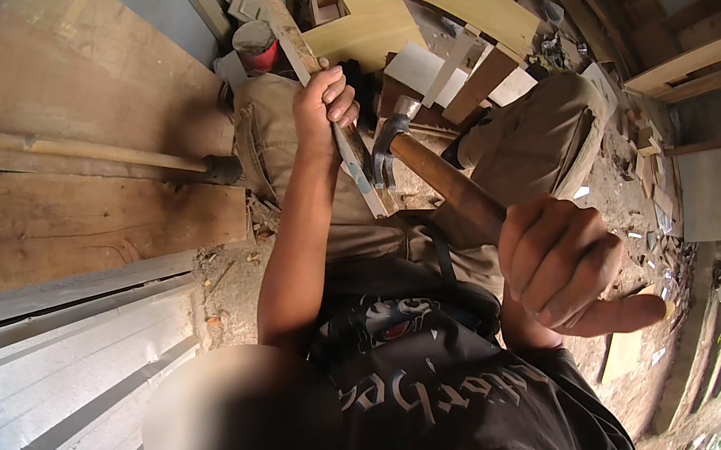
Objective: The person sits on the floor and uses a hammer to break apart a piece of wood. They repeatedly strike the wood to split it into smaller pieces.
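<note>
My left hand (325, 105) is wrapped round a long narrow wooden strip (366, 188), which slants from the far side down to my lap. In my right hand (562, 263) is the wooden handle of a claw hammer (448, 180), the fingers curled round its end and the thumb pointing out to the right. The metal head lies close beside the strip's near end, its claw turned toward the strip. Whether claw and strip touch, I cannot tell.
Beyond my legs lie yellowish boards (378, 17) and a brown and white wooden piece (441, 78). A red can (256, 47) stands at the far left. Large plywood panels (84, 224) and corrugated metal sheet (88, 366) line the left. Wood scraps cover the ground at right.
</note>
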The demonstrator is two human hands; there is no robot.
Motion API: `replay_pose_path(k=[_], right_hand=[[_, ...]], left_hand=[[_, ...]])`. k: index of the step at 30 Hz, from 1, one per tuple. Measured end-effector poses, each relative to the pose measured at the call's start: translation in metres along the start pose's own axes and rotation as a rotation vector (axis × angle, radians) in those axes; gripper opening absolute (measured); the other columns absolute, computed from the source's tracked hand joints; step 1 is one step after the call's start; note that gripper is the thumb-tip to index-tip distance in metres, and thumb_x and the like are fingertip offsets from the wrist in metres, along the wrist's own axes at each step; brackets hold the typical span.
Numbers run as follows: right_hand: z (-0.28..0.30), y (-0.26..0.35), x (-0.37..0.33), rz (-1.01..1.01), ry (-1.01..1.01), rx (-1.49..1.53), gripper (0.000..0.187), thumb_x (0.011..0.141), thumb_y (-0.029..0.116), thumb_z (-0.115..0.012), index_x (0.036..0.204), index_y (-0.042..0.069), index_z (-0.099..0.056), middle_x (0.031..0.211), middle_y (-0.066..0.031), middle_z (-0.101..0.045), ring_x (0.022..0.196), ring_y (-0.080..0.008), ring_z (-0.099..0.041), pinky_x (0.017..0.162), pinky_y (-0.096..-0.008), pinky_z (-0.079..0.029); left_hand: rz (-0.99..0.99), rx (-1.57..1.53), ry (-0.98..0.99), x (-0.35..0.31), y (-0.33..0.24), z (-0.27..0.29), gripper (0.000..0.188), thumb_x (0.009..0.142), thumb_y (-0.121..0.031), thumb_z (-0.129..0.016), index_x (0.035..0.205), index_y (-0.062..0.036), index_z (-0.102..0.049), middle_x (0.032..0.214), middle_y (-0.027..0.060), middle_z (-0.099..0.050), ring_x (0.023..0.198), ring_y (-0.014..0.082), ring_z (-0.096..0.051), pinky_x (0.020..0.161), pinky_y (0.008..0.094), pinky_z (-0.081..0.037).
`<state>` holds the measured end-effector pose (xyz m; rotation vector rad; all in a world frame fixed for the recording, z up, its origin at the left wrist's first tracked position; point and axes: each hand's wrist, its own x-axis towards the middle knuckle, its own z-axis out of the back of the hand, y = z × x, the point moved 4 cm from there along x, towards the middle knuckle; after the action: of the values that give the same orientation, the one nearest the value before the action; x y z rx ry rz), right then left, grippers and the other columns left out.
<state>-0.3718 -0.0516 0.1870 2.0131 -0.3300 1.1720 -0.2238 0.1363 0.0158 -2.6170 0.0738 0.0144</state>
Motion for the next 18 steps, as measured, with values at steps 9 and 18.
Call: replay_pose_path(k=[9,18], right_hand=[[-0.006,0.003,-0.009,0.24,0.076,-0.112,0.079,0.093,0.069,-0.029,0.057,0.003,-0.055,0.048,-0.0033,-0.051,0.034,-0.0154,-0.043,0.036,-0.0284,-0.037],[-0.01,0.013,-0.017,-0.199,-0.187,0.297,0.075,0.094,0.067,-0.026,0.058,0.006,-0.05,0.044,-0.0015,-0.044,0.032,-0.0144,-0.037,0.033,-0.028,-0.033]], left_hand=[[-0.199,0.063,-0.2,-0.004,-0.017,-0.01,0.011,0.086,-0.011,-0.055,0.08,-0.0157,-0.047,0.056,-0.0075,-0.036,0.042,0.0052,-0.032,0.039,0.0216,-0.029],[-0.318,-0.007,-0.188,0.01,-0.047,0.025,0.011,0.086,-0.007,-0.054,0.079,-0.0144,-0.051,0.057,-0.0078,-0.037,0.042,0.0043,-0.031,0.039,0.0201,-0.03]])
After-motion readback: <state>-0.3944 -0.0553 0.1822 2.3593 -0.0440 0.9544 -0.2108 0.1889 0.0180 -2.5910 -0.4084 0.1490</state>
